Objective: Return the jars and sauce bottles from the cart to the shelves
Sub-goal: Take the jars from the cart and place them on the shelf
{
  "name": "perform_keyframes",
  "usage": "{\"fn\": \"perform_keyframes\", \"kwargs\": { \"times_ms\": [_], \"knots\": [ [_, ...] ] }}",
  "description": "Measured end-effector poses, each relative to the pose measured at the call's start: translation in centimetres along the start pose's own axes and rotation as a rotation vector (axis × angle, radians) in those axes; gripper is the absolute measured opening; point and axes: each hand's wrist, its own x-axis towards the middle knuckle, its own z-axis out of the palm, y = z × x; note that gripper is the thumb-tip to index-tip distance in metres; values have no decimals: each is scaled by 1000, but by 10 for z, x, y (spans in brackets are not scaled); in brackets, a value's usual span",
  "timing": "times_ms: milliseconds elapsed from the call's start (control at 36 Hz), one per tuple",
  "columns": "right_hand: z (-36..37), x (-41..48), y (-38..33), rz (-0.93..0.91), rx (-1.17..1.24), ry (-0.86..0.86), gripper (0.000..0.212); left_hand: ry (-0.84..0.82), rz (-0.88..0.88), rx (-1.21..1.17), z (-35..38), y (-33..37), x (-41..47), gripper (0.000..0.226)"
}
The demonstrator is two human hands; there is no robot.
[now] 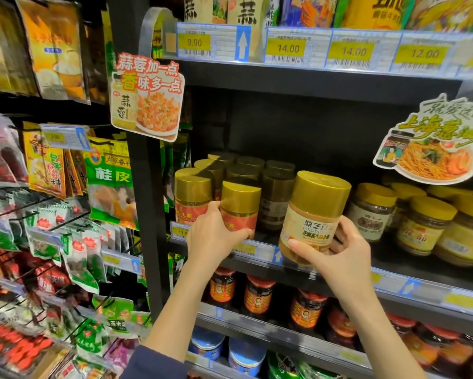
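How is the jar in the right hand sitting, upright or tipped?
Tipped. The jar leans, gold lid toward the right, while the right hand grips its lower half.

I'm seeing open dark room above the gold lids, under the upper shelf (312, 77). Left part of the mid shelf (260, 253) is standing packed w/ red-label jars (193, 198), and the left hand (216, 236) is gripping the front red-label jar (239, 212). The slot btwn the brown jars (276, 203) and the yellow-lid jars (372, 212) is sitting mostly hidden behind the tan jar (312, 217), which the right hand (342, 255) is holding. A bare strip is showing in front of the yellow-lid jars. The noodle promo card (432, 143) is hanging into the opening at upper right. The garlic promo card (147, 97) is sticking out by the left post (147, 214).
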Motion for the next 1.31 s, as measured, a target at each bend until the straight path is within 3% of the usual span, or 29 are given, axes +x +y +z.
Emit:
{"fn": "perform_keyframes", "kwargs": {
  "times_ms": [222,611,889,1028,1139,1306],
  "knots": [
    [3,5,0,-8,-59,8,74,1,29,-25,-10,-4,5,87],
    [19,24,-3,-5,-245,8,85,108,-8,259,-18,-3,6,83],
    [32,37,-4,62,-280,-22,78,154,123,187,-20,-15,1,87],
    [37,44,-4,89,-310,-37,79,263,377,14,-13,-37,-26,68],
    [41,47,-2,111,-358,-50,87,262,501,179,-3,-62,-42,61],
    [46,50,0,134,-442,-57,85,123,478,434,0,-85,-43,65]
  ]
}}
